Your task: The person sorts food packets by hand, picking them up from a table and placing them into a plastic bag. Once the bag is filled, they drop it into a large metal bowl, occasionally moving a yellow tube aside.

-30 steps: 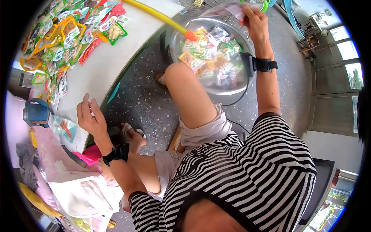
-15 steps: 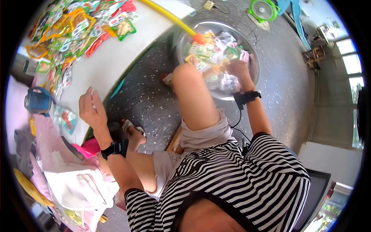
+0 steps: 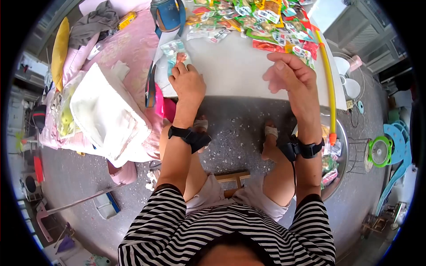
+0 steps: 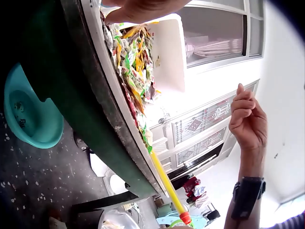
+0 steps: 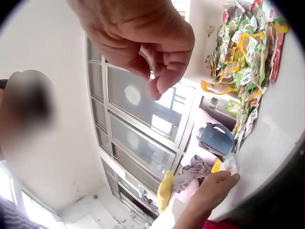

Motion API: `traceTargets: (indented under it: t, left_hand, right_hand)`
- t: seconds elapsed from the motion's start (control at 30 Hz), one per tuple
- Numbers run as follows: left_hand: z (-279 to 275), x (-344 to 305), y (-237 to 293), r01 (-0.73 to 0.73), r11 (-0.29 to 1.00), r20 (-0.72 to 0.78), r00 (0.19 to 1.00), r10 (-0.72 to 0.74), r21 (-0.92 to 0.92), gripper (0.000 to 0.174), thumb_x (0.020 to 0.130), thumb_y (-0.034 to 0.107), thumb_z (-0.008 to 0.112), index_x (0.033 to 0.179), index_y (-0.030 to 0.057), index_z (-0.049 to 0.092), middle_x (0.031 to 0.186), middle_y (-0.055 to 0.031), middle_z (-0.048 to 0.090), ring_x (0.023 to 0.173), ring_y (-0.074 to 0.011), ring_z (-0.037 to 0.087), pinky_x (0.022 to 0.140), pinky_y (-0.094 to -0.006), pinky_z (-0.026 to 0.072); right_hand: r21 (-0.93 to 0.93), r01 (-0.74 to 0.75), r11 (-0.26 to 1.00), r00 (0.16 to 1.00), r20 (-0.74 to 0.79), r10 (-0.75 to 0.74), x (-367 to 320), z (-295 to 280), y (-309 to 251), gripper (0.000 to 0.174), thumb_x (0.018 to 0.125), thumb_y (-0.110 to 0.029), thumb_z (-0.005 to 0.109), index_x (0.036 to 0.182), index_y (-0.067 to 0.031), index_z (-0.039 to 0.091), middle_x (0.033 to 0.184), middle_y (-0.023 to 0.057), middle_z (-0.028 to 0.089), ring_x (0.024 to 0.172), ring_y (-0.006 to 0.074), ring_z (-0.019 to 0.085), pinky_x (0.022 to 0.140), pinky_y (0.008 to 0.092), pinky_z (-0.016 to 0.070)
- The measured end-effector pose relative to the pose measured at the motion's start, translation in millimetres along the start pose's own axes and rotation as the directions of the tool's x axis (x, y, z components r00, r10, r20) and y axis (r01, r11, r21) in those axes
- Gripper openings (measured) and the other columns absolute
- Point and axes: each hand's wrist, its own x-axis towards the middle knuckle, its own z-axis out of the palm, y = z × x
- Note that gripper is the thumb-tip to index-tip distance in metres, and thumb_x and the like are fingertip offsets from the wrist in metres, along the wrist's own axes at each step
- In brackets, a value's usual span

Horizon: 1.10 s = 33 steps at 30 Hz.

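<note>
In the head view, the left hand (image 3: 188, 86) has its fingers bent down at the near edge of a clear and teal packet (image 3: 171, 46) with a red patch. The packet lies near the table's front left corner, and the right wrist view shows the left hand (image 5: 214, 191) against it. Whether the fingers pinch it I cannot tell; the thumb is hidden from above. Raised over the front of the white table (image 3: 262, 86), the right hand (image 3: 295, 84) has loosely curled fingers with nothing between them. A heap of food pouches (image 3: 262, 22) covers the back of the table.
Beside the packet stands a blue jug (image 3: 168, 15). A yellow tube (image 3: 328, 80) with orange ends runs past the table's right side, over a metal basin (image 3: 339, 168) of packets. White cloth (image 3: 106, 108) lies at the left; a green fan (image 3: 380, 151) stands at the right.
The head view has swung left. The right hand, first holding a clear sheet above the basin, dipped among its packets and is now over the table. The left hand has moved onto the teal packet.
</note>
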Motion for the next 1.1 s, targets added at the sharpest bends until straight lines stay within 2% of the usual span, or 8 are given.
traceTargets:
  t: [0.1, 0.2, 0.4, 0.6, 0.83, 0.93, 1.0, 1.1]
  left_hand:
    - [4, 5, -9, 0.024, 0.998, 0.139, 0.990, -0.031, 0.051, 0.018, 0.075, 0.017, 0.070, 0.085, 0.0020, 0.068, 0.107, -0.0139, 0.059, 0.105, -0.0310, 0.055, 0.082, -0.0469, 0.0412]
    - [-3, 10, -9, 0.007, 1.000, 0.146, 0.989, -0.009, 0.011, 0.012, 0.075, 0.014, 0.068, 0.078, 0.0024, 0.069, 0.101, -0.0148, 0.062, 0.098, -0.0310, 0.060, 0.081, -0.0469, 0.0413]
    - [4, 11, -10, -0.030, 0.991, -0.008, 1.000, 0.029, -0.130, 0.008, 0.076, 0.009, 0.065, 0.074, 0.0017, 0.066, 0.086, -0.0162, 0.063, 0.079, -0.0353, 0.063, 0.073, -0.0462, 0.0445]
    - [-8, 12, 3, -0.076, 0.899, -0.218, 0.976, -0.022, -0.432, 0.009, 0.077, 0.007, 0.065, 0.085, 0.0022, 0.062, 0.083, -0.0166, 0.062, 0.075, -0.0384, 0.061, 0.063, -0.0463, 0.0479]
    - [-3, 4, 11, -0.006, 0.953, 0.151, 0.987, 0.054, -0.303, 0.016, 0.074, 0.007, 0.069, 0.089, 0.0027, 0.064, 0.093, -0.0175, 0.061, 0.080, -0.0376, 0.063, 0.067, -0.0467, 0.0504]
    - [9, 6, 1, -0.053, 0.985, -0.001, 0.999, 0.054, -0.162, 0.014, 0.074, 0.008, 0.068, 0.087, 0.0021, 0.064, 0.095, -0.0176, 0.060, 0.084, -0.0379, 0.061, 0.068, -0.0474, 0.0499]
    - [12, 12, -8, 0.017, 0.998, 0.004, 1.000, -0.017, -0.064, 0.015, 0.076, 0.013, 0.067, 0.086, 0.0028, 0.066, 0.099, -0.0160, 0.058, 0.098, -0.0352, 0.057, 0.078, -0.0480, 0.0469]
    - [-11, 12, -17, 0.050, 0.938, -0.046, 0.997, -0.070, -0.344, 0.037, 0.074, 0.018, 0.072, 0.107, 0.0023, 0.062, 0.106, -0.0190, 0.057, 0.103, -0.0380, 0.054, 0.085, -0.0471, 0.0454]
  right_hand:
    - [-0.007, -0.116, 0.993, 0.992, 0.049, 0.116, 23, 8, 42, 0.024, 0.096, -0.018, 0.055, 0.110, -0.0007, 0.063, 0.080, 0.0062, 0.067, 0.063, 0.0086, 0.059, 0.057, 0.0228, 0.0485]
    - [-0.008, -0.225, 0.974, 0.971, 0.077, 0.225, 32, 7, 86, 0.022, 0.096, -0.016, 0.054, 0.109, 0.0002, 0.062, 0.079, 0.0066, 0.067, 0.063, 0.0088, 0.059, 0.055, 0.0226, 0.0486]
    - [-0.040, -0.351, 0.935, 0.932, 0.077, 0.354, 33, 4, 122, 0.021, 0.096, -0.015, 0.054, 0.106, 0.0014, 0.061, 0.078, 0.0073, 0.066, 0.061, 0.0090, 0.058, 0.053, 0.0217, 0.0485]
    - [-0.021, -0.371, 0.929, 0.925, 0.081, 0.371, 32, 7, 125, 0.021, 0.095, -0.017, 0.055, 0.104, 0.0007, 0.062, 0.078, 0.0070, 0.066, 0.060, 0.0097, 0.059, 0.054, 0.0223, 0.0488]
    - [-0.081, -0.391, 0.917, 0.916, 0.056, 0.396, 34, -3, 123, 0.023, 0.092, -0.020, 0.057, 0.102, 0.0005, 0.063, 0.078, 0.0072, 0.066, 0.061, 0.0110, 0.060, 0.055, 0.0236, 0.0500]
    - [-0.073, -0.367, 0.927, 0.926, 0.065, 0.371, 35, 3, 128, 0.023, 0.093, -0.020, 0.057, 0.103, 0.0004, 0.063, 0.078, 0.0071, 0.066, 0.062, 0.0107, 0.060, 0.055, 0.0230, 0.0496]
    - [-0.089, -0.348, 0.933, 0.932, 0.070, 0.355, 37, 2, 130, 0.023, 0.094, -0.020, 0.056, 0.104, 0.0004, 0.063, 0.077, 0.0066, 0.066, 0.061, 0.0100, 0.060, 0.054, 0.0221, 0.0490]
    - [-0.137, -0.376, 0.917, 0.919, 0.075, 0.388, 40, 4, 131, 0.025, 0.094, -0.022, 0.058, 0.104, 0.0002, 0.064, 0.077, 0.0063, 0.066, 0.060, 0.0089, 0.058, 0.054, 0.0217, 0.0489]
